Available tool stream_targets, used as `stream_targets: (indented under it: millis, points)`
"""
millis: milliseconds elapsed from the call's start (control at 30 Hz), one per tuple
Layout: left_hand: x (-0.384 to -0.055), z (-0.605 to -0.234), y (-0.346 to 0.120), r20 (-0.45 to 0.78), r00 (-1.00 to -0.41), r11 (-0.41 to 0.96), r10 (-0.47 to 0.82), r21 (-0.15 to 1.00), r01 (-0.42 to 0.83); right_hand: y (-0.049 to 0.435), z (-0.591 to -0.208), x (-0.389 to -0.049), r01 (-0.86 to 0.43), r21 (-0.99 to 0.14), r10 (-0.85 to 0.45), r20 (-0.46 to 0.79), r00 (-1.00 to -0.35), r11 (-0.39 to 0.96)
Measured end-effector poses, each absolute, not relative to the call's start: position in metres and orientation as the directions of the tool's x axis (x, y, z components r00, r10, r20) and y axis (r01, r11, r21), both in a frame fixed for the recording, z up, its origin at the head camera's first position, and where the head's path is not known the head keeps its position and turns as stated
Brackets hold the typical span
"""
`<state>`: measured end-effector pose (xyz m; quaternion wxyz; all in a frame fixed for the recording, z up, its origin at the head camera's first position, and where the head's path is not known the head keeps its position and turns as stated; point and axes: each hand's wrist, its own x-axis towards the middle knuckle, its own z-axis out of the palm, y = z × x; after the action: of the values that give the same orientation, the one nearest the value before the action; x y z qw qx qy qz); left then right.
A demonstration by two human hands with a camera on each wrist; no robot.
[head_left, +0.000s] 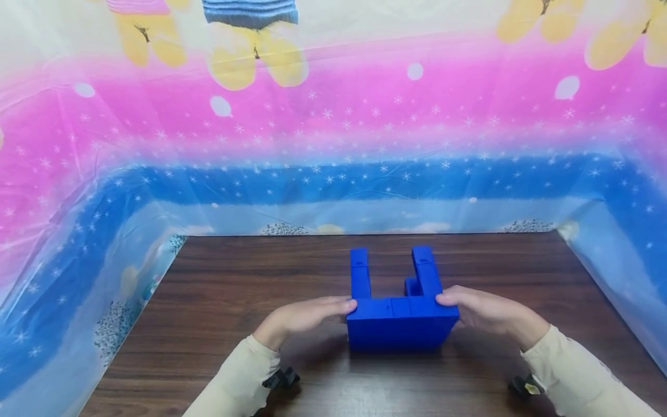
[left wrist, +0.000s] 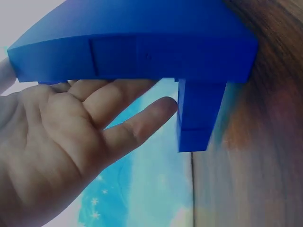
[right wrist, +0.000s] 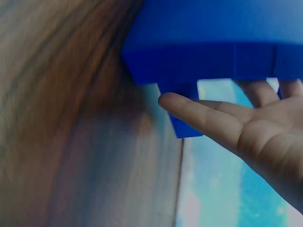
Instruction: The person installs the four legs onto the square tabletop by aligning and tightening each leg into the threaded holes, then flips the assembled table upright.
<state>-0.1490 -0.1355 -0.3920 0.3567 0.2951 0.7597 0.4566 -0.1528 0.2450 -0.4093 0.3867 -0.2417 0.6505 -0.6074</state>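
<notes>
A solid blue U-shaped piece (head_left: 401,333) is held between both hands, over the middle of the table. Its broad, flat side faces the person, while two parallel arms point away toward the back. At its left end the left hand (head_left: 304,319) grips it, thumb on the top edge. The right hand (head_left: 490,310) grips the opposite end in the same way. In both wrist views, fingers reach behind the blue piece (left wrist: 128,56), which partly hides them. A small blue block (head_left: 411,286) shows beside the inner face of the right arm. Whether the piece touches the table cannot be told.
The dark wood-grain table (head_left: 234,272) ends at a printed cloth (head_left: 333,179) behind and along both sides. Black wrist-worn devices (head_left: 282,378) show beneath the cream sleeves (head_left: 237,376).
</notes>
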Motion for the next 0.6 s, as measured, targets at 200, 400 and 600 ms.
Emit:
stream_targets:
  millis: [200,400,600]
  points:
    - [-0.155,-0.394,-0.133,-0.226,-0.538,0.34,0.812,0.933,0.122,0.241,-0.409,-0.153,0.286,-0.944,-0.727,-0.313,-0.611,0.166]
    - [-0.152,-0.397,-0.131,-0.201,-0.626,0.371,0.753,0.916,0.152,0.235,-0.405,-0.15,0.265,-0.939,-0.687,-0.34,-0.642,0.218]
    - [-0.133,-0.404,-0.134,-0.09,-0.782,0.493,0.616,0.819,0.294,0.242,-0.401,-0.134,0.134,-0.919,-0.552,-0.334,-0.764,0.371]
